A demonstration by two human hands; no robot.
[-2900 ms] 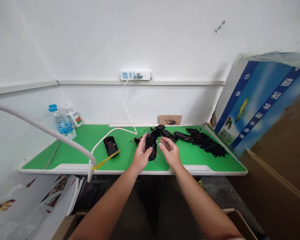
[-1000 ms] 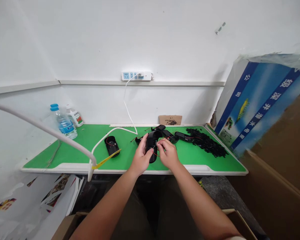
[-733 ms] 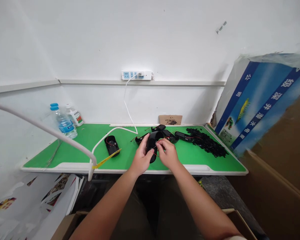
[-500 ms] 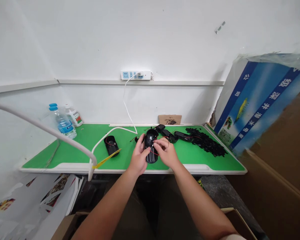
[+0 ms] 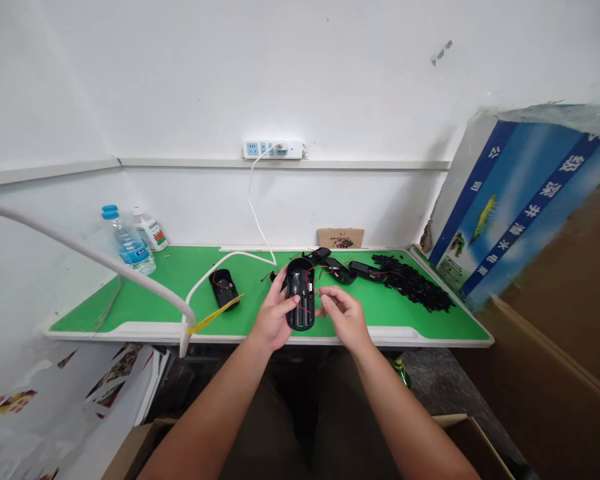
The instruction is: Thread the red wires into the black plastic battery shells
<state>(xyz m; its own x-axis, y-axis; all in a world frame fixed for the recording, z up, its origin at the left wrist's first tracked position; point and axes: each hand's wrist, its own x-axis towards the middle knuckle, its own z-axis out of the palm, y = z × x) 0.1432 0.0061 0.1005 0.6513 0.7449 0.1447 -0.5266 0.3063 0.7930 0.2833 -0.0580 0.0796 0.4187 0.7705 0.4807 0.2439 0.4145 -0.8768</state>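
Upright over the green table (image 5: 180, 280), a black plastic housing (image 5: 301, 313) with thin red wires and a small white connector is held by my left hand (image 5: 274, 317), its thumb on the front. My right hand (image 5: 347, 317) is just right of the housing, fingers bent and thumb near the fingertips; whether something small is between them cannot be made out. Another black housing (image 5: 225, 290) lies to the left. Behind and to the right lie several more black housings (image 5: 340, 270) with red wires, beside a pile of small black pieces (image 5: 420, 287).
A white lamp arm or tube (image 5: 105, 263) with a yellow tag (image 5: 215, 315) crosses the left side. Bottles (image 5: 133, 250) stand back left. A cardboard piece with tiny parts (image 5: 341, 238) is at the back. A large blue box (image 5: 520, 200) stands right.
My right hand has moved off the housing to the right, and its fingers have loosened. The housing now faces me more squarely, with the white connector in sight.
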